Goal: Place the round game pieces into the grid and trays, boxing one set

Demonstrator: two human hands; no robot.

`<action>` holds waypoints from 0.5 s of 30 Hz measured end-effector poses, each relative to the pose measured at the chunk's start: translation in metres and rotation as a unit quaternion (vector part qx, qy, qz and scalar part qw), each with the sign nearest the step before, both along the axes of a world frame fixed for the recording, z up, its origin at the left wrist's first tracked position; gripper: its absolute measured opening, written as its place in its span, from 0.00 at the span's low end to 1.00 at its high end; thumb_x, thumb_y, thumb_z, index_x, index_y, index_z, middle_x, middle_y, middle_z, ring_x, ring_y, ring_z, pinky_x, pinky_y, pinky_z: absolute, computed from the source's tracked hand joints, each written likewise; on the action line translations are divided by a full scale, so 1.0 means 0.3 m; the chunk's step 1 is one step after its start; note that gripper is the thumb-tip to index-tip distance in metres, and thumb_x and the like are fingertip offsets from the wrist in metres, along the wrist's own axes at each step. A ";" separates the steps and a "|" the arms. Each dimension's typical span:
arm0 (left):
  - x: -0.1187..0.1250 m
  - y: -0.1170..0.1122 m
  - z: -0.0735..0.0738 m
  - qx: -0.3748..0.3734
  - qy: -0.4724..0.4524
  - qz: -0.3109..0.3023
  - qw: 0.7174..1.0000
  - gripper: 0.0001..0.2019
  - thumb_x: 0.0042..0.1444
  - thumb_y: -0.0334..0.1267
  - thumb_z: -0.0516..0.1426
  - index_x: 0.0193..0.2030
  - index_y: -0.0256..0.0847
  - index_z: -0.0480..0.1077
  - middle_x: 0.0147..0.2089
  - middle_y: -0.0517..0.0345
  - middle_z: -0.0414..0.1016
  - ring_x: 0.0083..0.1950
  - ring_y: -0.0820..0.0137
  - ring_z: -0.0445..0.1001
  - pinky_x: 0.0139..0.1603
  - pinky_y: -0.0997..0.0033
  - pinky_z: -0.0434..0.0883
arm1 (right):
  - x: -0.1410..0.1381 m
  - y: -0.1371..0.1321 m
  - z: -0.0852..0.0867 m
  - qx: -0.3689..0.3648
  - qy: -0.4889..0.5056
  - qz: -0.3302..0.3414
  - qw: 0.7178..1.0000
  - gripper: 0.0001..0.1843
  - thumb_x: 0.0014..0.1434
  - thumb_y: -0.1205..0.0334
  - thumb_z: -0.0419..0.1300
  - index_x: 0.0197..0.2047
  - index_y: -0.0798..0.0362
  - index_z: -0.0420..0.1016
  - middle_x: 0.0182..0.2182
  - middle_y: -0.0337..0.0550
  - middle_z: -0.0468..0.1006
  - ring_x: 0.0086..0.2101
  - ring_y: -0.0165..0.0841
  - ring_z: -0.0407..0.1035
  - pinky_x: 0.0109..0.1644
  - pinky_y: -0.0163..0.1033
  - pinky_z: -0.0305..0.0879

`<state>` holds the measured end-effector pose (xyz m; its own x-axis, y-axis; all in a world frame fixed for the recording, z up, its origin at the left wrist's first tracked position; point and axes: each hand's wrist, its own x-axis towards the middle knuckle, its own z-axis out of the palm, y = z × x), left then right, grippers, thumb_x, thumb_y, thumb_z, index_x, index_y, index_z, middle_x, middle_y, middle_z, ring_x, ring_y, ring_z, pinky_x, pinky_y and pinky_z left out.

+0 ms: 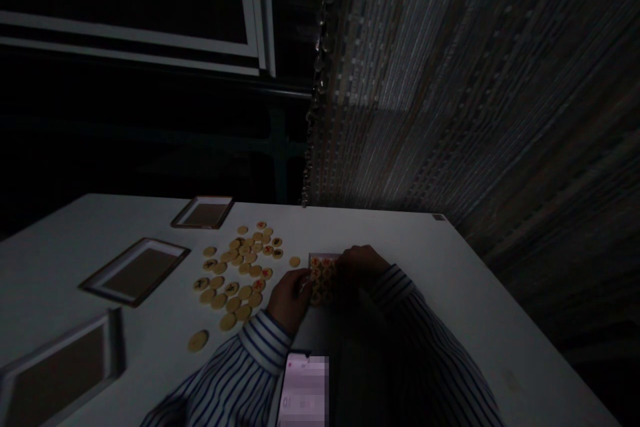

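Observation:
A small shallow box (324,302) stands on the white table in front of me, with rows of round Chinese chess pieces (323,273) in it, some marked in red. My left hand (290,297) is at its left side, thumb and fingers bent in against the wall. At the far right corner, my right hand (363,263) is curled over the edge; its fingertips are in shadow, and whatever they grip is hidden. Left of my hands, many loose chess pieces (244,250) lie scattered, some showing red or black characters and others plain faces.
Three shallow frame-like trays (203,213) line the left side of the white table (400,230). A lit phone (300,387) lies close to me between my forearms. A bead-string curtain (400,80) hangs behind the table at the right. The room is dim.

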<state>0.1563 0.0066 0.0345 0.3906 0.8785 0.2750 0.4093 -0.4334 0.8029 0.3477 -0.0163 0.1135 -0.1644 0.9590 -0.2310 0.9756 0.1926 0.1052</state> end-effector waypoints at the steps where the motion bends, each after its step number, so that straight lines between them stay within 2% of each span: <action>1: 0.000 0.001 -0.002 0.001 -0.001 -0.001 1.000 0.12 0.50 0.37 0.51 0.41 0.38 0.70 0.39 0.51 0.74 0.40 0.67 0.73 0.42 0.65 0.70 | 0.001 0.000 0.000 0.001 0.001 0.001 1.000 0.15 0.54 0.55 0.50 0.38 0.49 0.74 0.37 0.46 0.76 0.39 0.39 0.69 0.39 0.41 0.62; 9: 0.000 0.004 -0.014 -0.003 -0.002 -0.002 1.000 0.14 0.51 0.38 0.51 0.42 0.36 0.69 0.39 0.50 0.74 0.40 0.67 0.73 0.42 0.66 0.70 | -0.002 0.000 0.006 -0.004 0.001 -0.003 1.000 0.14 0.54 0.55 0.50 0.36 0.50 0.74 0.36 0.47 0.77 0.38 0.39 0.70 0.37 0.41 0.62; 15: 0.001 0.004 -0.014 0.000 -0.007 0.001 1.000 0.12 0.50 0.37 0.51 0.41 0.38 0.70 0.39 0.51 0.74 0.41 0.67 0.72 0.44 0.64 0.70 | 0.002 -0.004 0.013 -0.004 0.006 -0.013 1.000 0.15 0.55 0.56 0.49 0.39 0.48 0.74 0.37 0.46 0.77 0.39 0.37 0.69 0.40 0.40 0.61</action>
<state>0.1565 0.0078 0.0303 0.3843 0.8795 0.2807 0.3995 -0.4326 0.8083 0.3482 -0.0174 0.1173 -0.1423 0.9611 -0.2369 0.9815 0.1680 0.0917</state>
